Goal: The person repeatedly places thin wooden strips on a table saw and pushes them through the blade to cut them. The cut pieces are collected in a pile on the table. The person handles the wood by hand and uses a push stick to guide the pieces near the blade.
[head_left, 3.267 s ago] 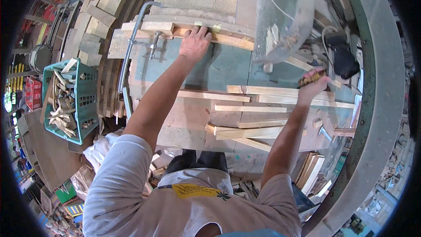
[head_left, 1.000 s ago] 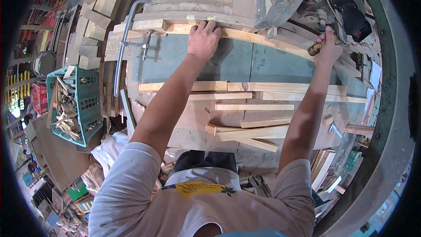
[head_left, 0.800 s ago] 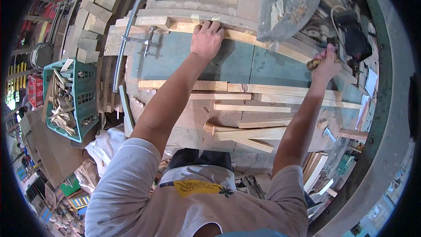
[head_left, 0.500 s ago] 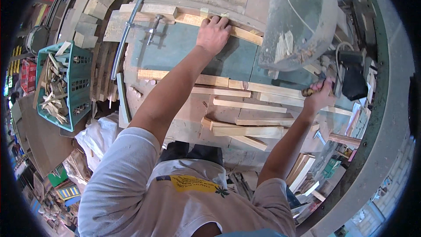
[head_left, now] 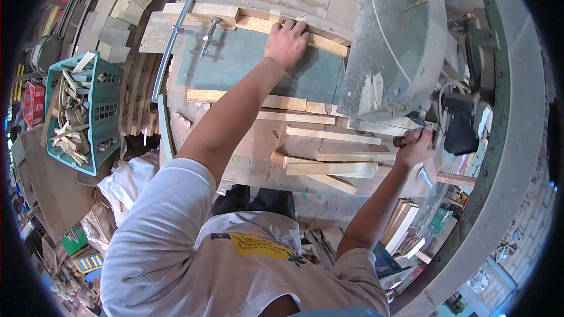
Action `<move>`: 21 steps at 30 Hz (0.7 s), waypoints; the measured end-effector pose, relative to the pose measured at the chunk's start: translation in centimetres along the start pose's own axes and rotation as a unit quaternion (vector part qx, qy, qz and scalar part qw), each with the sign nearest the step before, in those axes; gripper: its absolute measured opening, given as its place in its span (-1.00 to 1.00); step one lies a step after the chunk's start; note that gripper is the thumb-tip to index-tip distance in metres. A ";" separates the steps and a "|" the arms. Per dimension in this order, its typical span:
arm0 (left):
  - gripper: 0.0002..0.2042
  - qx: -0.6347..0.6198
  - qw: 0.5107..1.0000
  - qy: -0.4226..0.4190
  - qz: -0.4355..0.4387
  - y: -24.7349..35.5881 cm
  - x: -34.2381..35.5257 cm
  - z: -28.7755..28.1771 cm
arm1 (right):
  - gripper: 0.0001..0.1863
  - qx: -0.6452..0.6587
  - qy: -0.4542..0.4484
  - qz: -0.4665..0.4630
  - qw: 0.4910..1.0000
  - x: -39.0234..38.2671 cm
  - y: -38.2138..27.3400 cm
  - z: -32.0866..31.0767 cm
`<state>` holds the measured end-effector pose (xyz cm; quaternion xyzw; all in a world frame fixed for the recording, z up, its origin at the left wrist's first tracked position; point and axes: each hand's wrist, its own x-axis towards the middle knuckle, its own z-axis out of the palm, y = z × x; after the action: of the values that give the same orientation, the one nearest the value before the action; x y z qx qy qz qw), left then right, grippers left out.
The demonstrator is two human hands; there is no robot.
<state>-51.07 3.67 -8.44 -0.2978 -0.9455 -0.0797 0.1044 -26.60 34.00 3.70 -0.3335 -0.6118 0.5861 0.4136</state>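
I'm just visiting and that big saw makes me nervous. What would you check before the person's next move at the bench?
1. Left hand flat on the wooden strip at the far edge of the green table: ok.
2. Left hand clear of the grey saw guard: ok, a gap shows between them.
3. Right hand closed on the wooden handle: ok.
4. Metal clamp pinning the strip's left end: looks ok; tightness cannot tell.
5. Blade stopped or spinning: cannot tell, hidden under the guard.
6. Loose wood strips lying near the right hand: not ok, cluttered.
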 end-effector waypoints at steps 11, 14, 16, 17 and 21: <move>-0.81 -0.006 0.998 -0.054 0.019 0.3 -0.3 -1.6 | -0.75 -0.006 -0.091 -0.019 0.996 9.9 1.0 8.6; -0.79 -0.009 0.994 -0.083 0.068 -0.3 -1.7 -3.0 | -0.79 0.081 -0.138 0.027 0.987 10.4 2.0 9.0; -0.76 -0.015 0.989 -0.103 0.107 -1.0 -2.8 -4.0 | -0.78 0.312 -0.178 0.097 0.928 9.8 2.6 8.8; -0.72 -0.017 0.988 -0.080 0.133 -1.2 -3.4 -4.6 | -0.64 0.319 -0.217 0.109 0.916 10.9 5.6 6.5; -0.61 -0.072 0.978 -0.097 0.169 -1.8 -6.4 -7.8 | -0.43 -0.466 -0.274 -0.160 0.826 11.4 13.3 2.9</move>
<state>-45.77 -2.95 -2.69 -0.4662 -0.8790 -0.0999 0.0029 -35.20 44.10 -8.11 -0.2099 -0.9449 0.2248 0.1124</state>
